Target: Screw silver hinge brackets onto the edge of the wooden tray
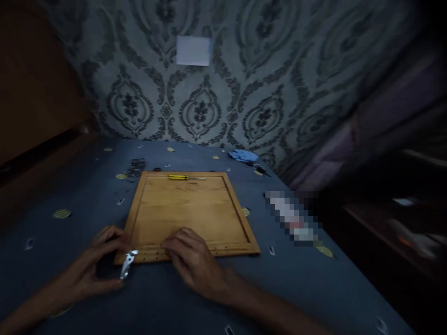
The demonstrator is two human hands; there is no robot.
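Beyond the panel (188, 209) on cloth (91, 197) hangs unreadable paper (193, 51); half-open left hand (85, 269) grips a hinge (128, 265), right hand (194, 261) curls, hold unclear.

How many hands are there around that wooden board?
2: the left hand holds a metal piece by the wooden board's near left corner; the right hand is at its near edge.

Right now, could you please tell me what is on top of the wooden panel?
A yellow-handled screwdriver lies near the far edge of the wooden panel; the right hand is over the near edge, hiding the wood beneath.
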